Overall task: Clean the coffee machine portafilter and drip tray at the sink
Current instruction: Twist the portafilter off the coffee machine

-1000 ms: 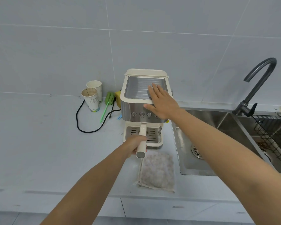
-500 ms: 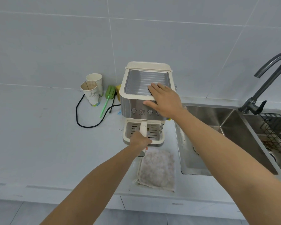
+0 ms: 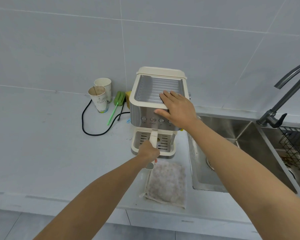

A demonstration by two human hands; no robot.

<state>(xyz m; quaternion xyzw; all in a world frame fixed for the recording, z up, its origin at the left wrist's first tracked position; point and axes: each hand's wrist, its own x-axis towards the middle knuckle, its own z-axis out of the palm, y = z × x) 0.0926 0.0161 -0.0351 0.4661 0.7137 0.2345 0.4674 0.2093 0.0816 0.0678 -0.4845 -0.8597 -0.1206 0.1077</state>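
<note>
A cream and steel coffee machine (image 3: 145, 111) stands on the counter against the tiled wall. Its portafilter handle (image 3: 153, 137) sticks out toward me from under the button row. My left hand (image 3: 148, 153) grips that cream handle near its end. My right hand (image 3: 177, 108) lies flat on the machine's top right corner, fingers straight, thumb down over the front panel. The slotted drip tray (image 3: 164, 144) sits in the machine's base, partly hidden by the handle and my left hand. The steel sink (image 3: 232, 135) is just right of the machine.
A speckled cloth (image 3: 166, 183) lies on the counter in front of the machine. Two paper cups (image 3: 99, 97), a green brush (image 3: 117, 104) and a black cord (image 3: 93, 129) are to the left. A dark faucet (image 3: 280, 101) and wire rack (image 3: 296, 146) stand at the right.
My left hand has slid up along the portafilter handle and closed more firmly on it. The view has shifted left a little; my right hand stays on the machine top.
</note>
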